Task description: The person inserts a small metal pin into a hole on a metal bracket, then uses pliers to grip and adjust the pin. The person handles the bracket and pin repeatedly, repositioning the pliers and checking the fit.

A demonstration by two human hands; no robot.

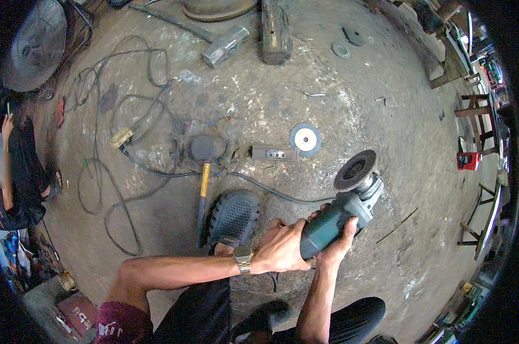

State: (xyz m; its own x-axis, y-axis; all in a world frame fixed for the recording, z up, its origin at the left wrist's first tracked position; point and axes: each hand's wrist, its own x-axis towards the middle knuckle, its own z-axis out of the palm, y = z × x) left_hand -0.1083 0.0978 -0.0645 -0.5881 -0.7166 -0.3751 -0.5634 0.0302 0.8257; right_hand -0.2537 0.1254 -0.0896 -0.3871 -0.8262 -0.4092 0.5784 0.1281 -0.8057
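Note:
A teal angle grinder [323, 230] is held off the floor in both of my hands, its round flap disc [356, 170] tilted up and away to the right. My left hand [279, 245], with a watch at the wrist, wraps round the rear of the body. My right hand [341, 243] grips the body from the right side, thumb along it. Beyond the grinder lie a rectangular metal block [262, 153] with a holed plate on it and a blue-rimmed disc [305, 140] touching its right end. Whether the disc spins cannot be told.
A yellow-handled hammer [205, 182] lies left of the block. A sledgehammer [225, 47] and a wooden post [276, 34] are farther off. Looped cable and a plug connector [121, 139] spread over the left floor. At far left a person [18, 178] sits below a fan [38, 49].

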